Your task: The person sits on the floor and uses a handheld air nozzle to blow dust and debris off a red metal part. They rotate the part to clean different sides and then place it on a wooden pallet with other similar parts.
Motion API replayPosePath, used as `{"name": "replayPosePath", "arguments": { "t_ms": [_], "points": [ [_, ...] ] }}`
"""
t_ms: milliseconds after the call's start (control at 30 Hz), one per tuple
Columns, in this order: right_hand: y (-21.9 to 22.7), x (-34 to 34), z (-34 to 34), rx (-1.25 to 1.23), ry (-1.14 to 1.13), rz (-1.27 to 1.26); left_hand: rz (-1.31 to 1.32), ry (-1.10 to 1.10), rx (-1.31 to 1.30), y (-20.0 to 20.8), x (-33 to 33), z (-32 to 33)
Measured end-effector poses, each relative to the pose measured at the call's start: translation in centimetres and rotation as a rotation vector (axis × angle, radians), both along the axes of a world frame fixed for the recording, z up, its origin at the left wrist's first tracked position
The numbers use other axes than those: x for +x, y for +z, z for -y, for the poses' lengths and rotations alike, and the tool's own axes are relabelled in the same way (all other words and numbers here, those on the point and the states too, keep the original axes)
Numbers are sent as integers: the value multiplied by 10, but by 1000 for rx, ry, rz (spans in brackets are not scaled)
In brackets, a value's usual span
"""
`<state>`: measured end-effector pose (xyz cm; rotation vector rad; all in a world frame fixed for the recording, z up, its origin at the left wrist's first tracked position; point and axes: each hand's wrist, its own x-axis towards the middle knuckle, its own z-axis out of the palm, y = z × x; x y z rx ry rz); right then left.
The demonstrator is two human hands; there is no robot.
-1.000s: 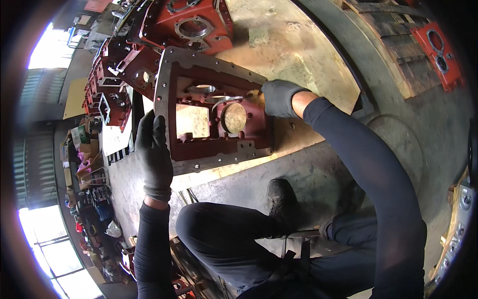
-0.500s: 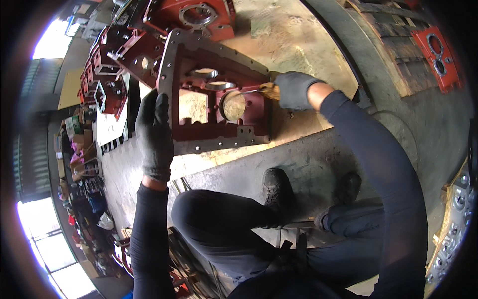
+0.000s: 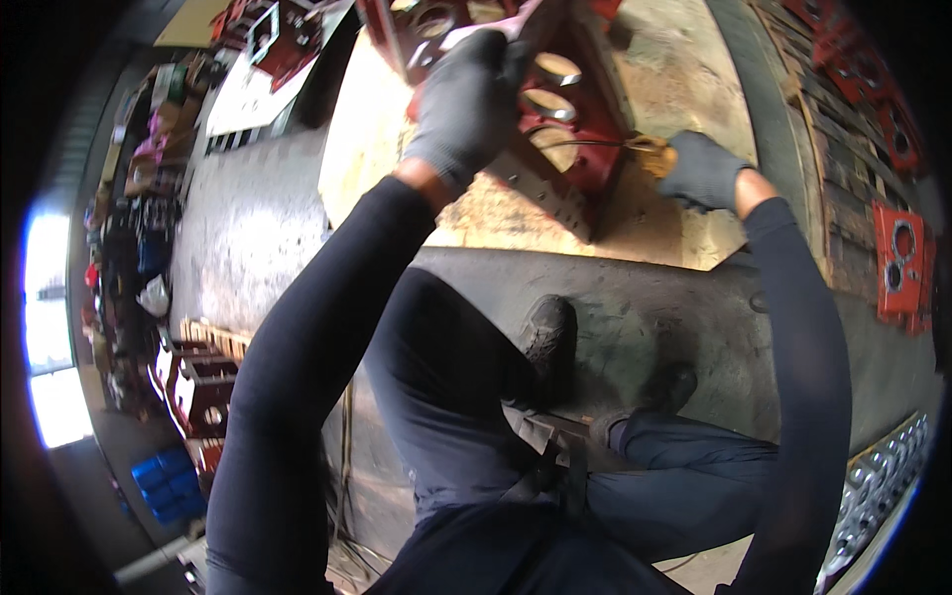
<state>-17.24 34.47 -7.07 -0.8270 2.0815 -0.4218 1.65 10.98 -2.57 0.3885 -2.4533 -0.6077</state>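
A large red cast-metal housing (image 3: 585, 139) with round bores lies on a pale board (image 3: 496, 213) on the floor. My left hand (image 3: 466, 99), in a dark grey glove, rests on the housing's near flange and grips its edge. My right hand (image 3: 699, 169), also gloved, is closed on a small yellowish brush-like tool (image 3: 650, 154) whose thin dark wire or rod reaches left into the housing. My dark-clothed legs and one black shoe (image 3: 545, 332) fill the lower middle.
More red cast housings (image 3: 268, 30) stand at the upper left, and red parts (image 3: 897, 263) lie on wooden pallets at the right. Shelves with clutter (image 3: 129, 228) line the left side. A pale metal rack (image 3: 878, 491) sits at the lower right on the grey concrete floor.
The view has swung left and closer. My left hand moved from the housing's left flange up onto its near edge. My right hand pulled back to the housing's right end with the tool.
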Motion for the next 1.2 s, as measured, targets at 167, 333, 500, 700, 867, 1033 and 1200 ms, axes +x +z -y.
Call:
{"name": "replayPosePath", "arguments": {
  "t_ms": [167,333,500,700,867,1033,1200],
  "points": [
    [43,-7,-22,105,43,-144,124,126,183,18,4,-19],
    [68,3,-27,159,56,-303,18,144,-9,20,6,-16],
    [57,33,-16,-10,-93,-115,-48,214,-93,15,11,-15],
    [39,51,-6,118,-69,-148,-90,279,-99,3,-1,-15],
    [38,45,-7,51,-97,-118,-21,293,-70,13,0,-16],
    [34,53,14,81,-65,-180,-31,226,-24,22,8,-19],
    [24,59,38,102,2,-226,-4,184,-31,15,4,-15]
  ]
}}
